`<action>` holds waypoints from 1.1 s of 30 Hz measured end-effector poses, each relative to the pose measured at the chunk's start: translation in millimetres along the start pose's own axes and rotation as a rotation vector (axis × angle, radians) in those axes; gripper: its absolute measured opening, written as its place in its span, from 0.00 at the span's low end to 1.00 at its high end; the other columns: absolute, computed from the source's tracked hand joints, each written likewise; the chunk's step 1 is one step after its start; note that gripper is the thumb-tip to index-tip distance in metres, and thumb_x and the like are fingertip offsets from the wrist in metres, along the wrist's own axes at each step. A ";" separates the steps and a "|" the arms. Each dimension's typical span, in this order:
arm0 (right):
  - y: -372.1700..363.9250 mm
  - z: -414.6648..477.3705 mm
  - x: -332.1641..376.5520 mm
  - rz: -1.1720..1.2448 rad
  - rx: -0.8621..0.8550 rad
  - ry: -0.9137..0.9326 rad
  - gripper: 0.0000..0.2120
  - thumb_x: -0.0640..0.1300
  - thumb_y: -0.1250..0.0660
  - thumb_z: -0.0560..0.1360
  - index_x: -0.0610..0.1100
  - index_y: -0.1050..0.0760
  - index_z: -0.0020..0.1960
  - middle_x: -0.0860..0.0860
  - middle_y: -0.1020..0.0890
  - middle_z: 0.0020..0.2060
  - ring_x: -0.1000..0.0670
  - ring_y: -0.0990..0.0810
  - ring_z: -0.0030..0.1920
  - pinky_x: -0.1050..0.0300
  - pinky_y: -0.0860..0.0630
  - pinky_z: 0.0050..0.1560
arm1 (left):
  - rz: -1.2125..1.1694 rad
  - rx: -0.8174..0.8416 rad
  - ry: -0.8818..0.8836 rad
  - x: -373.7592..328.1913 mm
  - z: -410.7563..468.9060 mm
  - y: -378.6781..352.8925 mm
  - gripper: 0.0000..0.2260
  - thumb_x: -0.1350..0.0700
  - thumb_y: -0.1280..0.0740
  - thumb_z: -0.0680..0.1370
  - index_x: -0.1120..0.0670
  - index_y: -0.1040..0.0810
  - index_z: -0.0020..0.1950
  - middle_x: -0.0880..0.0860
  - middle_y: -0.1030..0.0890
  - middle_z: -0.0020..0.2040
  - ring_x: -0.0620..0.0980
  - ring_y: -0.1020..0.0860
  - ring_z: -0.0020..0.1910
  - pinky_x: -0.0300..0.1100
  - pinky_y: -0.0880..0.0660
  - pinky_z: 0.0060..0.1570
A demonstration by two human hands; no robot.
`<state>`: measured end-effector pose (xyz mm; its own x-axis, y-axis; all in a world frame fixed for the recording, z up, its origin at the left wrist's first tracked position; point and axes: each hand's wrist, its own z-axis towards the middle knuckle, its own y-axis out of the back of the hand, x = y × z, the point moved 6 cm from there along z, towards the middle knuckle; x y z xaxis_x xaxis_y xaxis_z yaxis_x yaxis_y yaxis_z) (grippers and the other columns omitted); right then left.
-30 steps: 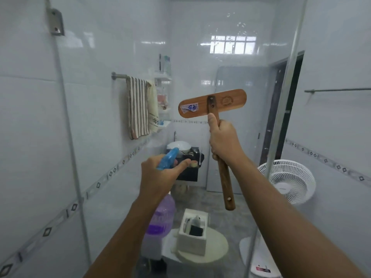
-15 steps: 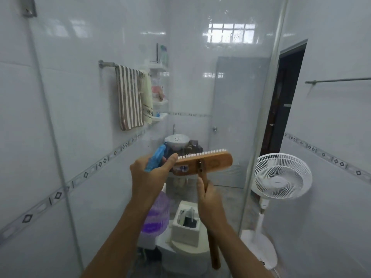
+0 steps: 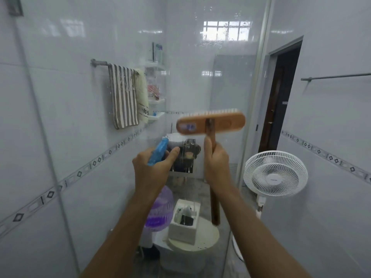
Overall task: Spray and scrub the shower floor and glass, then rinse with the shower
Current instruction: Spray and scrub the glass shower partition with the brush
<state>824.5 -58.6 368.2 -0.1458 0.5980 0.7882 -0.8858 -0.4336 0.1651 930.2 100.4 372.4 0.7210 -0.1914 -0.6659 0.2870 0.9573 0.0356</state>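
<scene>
— Fingers (image 3: 173,153) of the left hand (image 3: 152,171)?
— Curled round the blue head of the spray bottle (image 3: 159,207), with the thumb lying along it. The purple body hangs below the wrist.
— And the right hand (image 3: 216,163)?
— Wrapped round the brush (image 3: 210,124) handle just under its blurred wooden head, at the glass (image 3: 200,57); touching or not, I cannot tell.
— Farther off?
— White fan (image 3: 275,173) on the right, striped towel (image 3: 124,99) on the far left wall.

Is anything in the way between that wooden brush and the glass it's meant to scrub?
Nothing visible. The brush, held by the right hand, faces the glass directly; the towel hangs behind it.
</scene>
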 end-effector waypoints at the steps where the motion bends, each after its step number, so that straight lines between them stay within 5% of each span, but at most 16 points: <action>1: -1.3 -22.0 -26.4 -0.004 0.013 -0.044 0.17 0.58 0.46 0.84 0.48 0.26 0.48 0.54 0.26 0.30 0.62 0.26 0.26 0.69 0.32 0.28 | -0.006 0.003 0.003 -0.7 -1.6 -1.4 0.11 0.49 0.27 0.74 0.56 0.20 0.42 0.45 0.22 0.31 0.40 0.20 0.28 0.27 0.27 0.27; 5: -0.1 -73.8 -89.3 -0.073 0.024 -0.209 0.23 0.64 0.48 0.80 0.48 0.25 0.46 0.53 0.24 0.30 0.61 0.25 0.29 0.65 0.31 0.31 | 0.022 0.013 0.001 1.9 -4.9 -6.3 0.09 0.47 0.27 0.74 0.50 0.23 0.40 0.44 0.22 0.31 0.41 0.21 0.29 0.27 0.27 0.27; 10: 24.9 -19.5 -16.3 -0.040 -0.017 -0.065 0.16 0.55 0.45 0.84 0.51 0.29 0.41 0.56 0.29 0.26 0.64 0.26 0.25 0.70 0.33 0.25 | 0.039 0.027 0.015 9.6 -8.7 -17.5 0.15 0.43 0.28 0.73 0.55 0.19 0.42 0.50 0.21 0.32 0.48 0.22 0.28 0.37 0.25 0.30; 15: 35.8 18.1 23.6 -0.060 -0.056 0.023 0.18 0.55 0.46 0.85 0.50 0.31 0.39 0.55 0.30 0.27 0.63 0.30 0.23 0.71 0.35 0.24 | 0.013 0.031 0.047 9.2 -12.8 -28.7 0.21 0.38 0.30 0.71 0.57 0.18 0.47 0.51 0.19 0.35 0.50 0.20 0.31 0.44 0.17 0.35; 20: 17.3 -55.7 -56.3 -0.050 0.008 -0.115 0.16 0.60 0.46 0.82 0.52 0.26 0.46 0.58 0.24 0.27 0.61 0.25 0.28 0.69 0.32 0.28 | 0.017 0.066 0.070 11.8 -21.7 -31.6 0.19 0.38 0.29 0.71 0.54 0.18 0.47 0.48 0.17 0.36 0.49 0.17 0.32 0.49 0.16 0.34; 24: 13.1 -75.6 -83.6 -0.063 0.020 -0.200 0.20 0.61 0.47 0.81 0.50 0.25 0.44 0.58 0.24 0.27 0.62 0.25 0.28 0.70 0.33 0.30 | 0.043 0.093 0.070 13.5 -25.4 -33.7 0.15 0.41 0.28 0.73 0.53 0.18 0.47 0.47 0.17 0.36 0.47 0.17 0.33 0.45 0.16 0.34; 28: 29.5 -20.5 -23.3 -0.047 -0.005 -0.090 0.17 0.56 0.45 0.84 0.49 0.28 0.42 0.55 0.27 0.25 0.61 0.30 0.23 0.69 0.35 0.24 | -0.004 0.127 0.074 5.5 -25.8 -38.5 0.10 0.44 0.28 0.73 0.50 0.19 0.43 0.48 0.19 0.33 0.50 0.19 0.30 0.43 0.18 0.32; 33: 57.8 55.9 56.8 -0.035 -0.018 0.001 0.22 0.59 0.47 0.84 0.46 0.31 0.39 0.51 0.31 0.28 0.52 0.31 0.27 0.52 0.26 0.33 | -0.060 0.123 0.058 -4.1 -19.6 -46.6 0.09 0.49 0.26 0.75 0.55 0.19 0.45 0.48 0.21 0.32 0.44 0.21 0.29 0.31 0.24 0.30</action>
<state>789.6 -87.4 455.6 -0.1150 0.6133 0.7814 -0.8980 -0.4005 0.1822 901.5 60.8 358.9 0.6639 -0.2312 -0.7112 0.4063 0.9099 0.0835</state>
